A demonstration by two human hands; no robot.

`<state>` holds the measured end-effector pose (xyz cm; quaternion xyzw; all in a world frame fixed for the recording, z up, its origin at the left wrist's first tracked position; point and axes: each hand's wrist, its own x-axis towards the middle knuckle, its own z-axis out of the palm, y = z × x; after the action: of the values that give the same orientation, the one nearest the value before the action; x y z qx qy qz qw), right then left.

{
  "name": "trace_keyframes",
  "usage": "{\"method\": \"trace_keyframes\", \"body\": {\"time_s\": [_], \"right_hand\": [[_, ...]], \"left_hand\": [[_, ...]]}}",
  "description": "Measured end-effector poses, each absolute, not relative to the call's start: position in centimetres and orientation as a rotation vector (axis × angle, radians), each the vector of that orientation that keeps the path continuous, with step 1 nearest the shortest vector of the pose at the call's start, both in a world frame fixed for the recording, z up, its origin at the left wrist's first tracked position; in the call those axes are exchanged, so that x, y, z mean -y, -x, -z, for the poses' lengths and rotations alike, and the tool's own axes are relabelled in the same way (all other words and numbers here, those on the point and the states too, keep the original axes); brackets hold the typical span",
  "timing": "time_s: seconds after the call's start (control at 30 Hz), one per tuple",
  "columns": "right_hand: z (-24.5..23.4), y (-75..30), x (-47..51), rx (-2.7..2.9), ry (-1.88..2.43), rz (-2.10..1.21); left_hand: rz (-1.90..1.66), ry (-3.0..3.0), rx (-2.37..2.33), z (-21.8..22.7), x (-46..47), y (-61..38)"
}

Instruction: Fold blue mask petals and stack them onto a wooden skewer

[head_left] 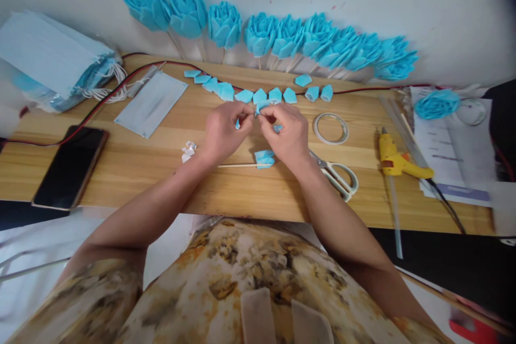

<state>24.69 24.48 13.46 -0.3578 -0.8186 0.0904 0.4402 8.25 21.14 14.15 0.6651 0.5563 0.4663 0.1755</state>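
Note:
My left hand (226, 130) and my right hand (285, 130) meet over the middle of the table, fingertips pinched. Between them is a small blue petal (261, 106), gripped from both sides. Just beyond lies a row of blue petals (244, 96), some folded to a point. Closer to me, a partly built blue flower (265, 158) rests on its side on a thin wooden stick (237, 165). White-handled scissors (341, 177) lie beside my right wrist, their blades partly hidden by it. Bits of crumpled white tape (188, 150) sit near my left wrist.
Several finished blue flowers (226, 24) on sticks lean against the wall. A tape roll (331, 128), a yellow glue gun (389, 156) and papers (435, 142) are on the right. To the left are a phone (70, 166), a flat face mask (152, 102) and a mask stack (52, 59).

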Motion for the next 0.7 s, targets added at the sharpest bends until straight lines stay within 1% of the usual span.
{"method": "trace_keyframes", "body": {"time_s": [0.7], "right_hand": [[-13.21, -24.69, -24.54, 2.066, 0.907, -0.173]], "left_hand": [[-1.31, -1.872, -1.575, -13.92, -21.21, -8.25]]}}
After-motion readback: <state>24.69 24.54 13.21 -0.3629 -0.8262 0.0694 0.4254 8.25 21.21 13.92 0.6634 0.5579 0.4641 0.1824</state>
